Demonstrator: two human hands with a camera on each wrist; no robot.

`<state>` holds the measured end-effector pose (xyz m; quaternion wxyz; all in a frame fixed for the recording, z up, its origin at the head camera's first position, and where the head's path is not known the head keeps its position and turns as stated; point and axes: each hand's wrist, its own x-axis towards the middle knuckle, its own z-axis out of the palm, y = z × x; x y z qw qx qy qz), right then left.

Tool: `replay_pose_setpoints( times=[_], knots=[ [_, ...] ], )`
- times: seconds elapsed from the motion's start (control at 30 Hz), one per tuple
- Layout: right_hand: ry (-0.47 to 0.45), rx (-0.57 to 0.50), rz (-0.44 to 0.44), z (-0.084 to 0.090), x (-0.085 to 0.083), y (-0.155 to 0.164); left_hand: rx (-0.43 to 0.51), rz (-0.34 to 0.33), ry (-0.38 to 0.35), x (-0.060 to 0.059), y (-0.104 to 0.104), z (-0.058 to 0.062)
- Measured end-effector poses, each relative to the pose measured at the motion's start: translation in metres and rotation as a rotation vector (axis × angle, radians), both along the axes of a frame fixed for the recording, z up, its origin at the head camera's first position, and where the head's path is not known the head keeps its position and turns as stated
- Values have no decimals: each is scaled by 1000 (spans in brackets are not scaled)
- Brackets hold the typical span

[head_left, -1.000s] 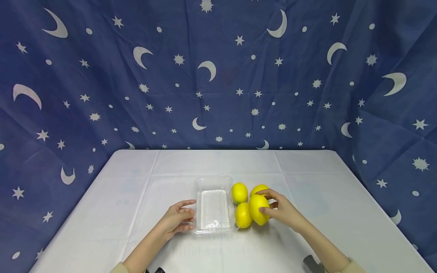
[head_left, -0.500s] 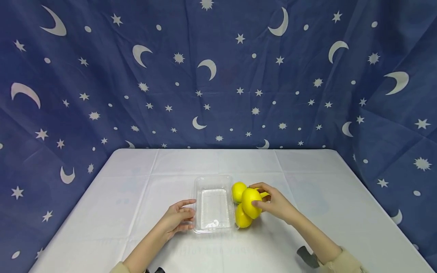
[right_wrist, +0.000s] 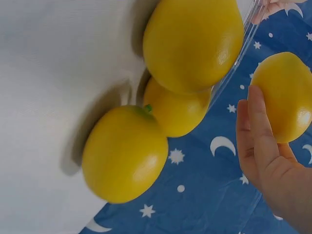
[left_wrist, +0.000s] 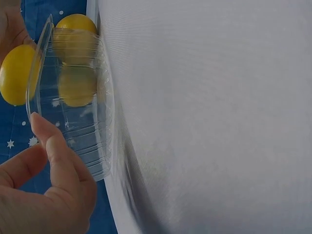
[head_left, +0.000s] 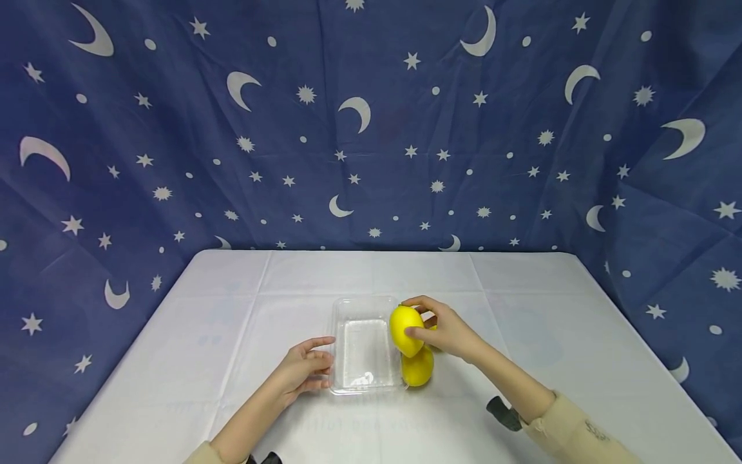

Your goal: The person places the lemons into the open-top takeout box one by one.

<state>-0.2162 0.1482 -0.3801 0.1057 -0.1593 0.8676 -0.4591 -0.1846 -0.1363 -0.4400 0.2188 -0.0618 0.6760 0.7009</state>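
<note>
1. My left hand rests on the white tablecloth at the left wall of the clear, shallow rectangular plastic tray. My fingers are loosely curled with the thumb tip against the tray's rim, I judge to keep the light tray from sliding.
2. The tray sits empty in the middle of the table, its open top facing up.
3. My right hand grips a smooth yellow oval lemon, fingers curled round its right side, holding it raised just over the tray's right rim.
4. Three more yellow lemons lie bunched on the cloth just beside the tray's right wall, within easy reach of that hand.
</note>
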Motion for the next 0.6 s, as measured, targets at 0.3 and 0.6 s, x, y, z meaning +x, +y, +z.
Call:
replay_pose_setpoints(
  times=[0.3, 0.6],
  knots=[
    [-1, -5, 0, -1, -5, -27, -9, -5, 0, -1, 1, 1],
    [126, 62, 32, 0, -9, -59, -18, -11, -7, 0, 0, 1]
  ],
)
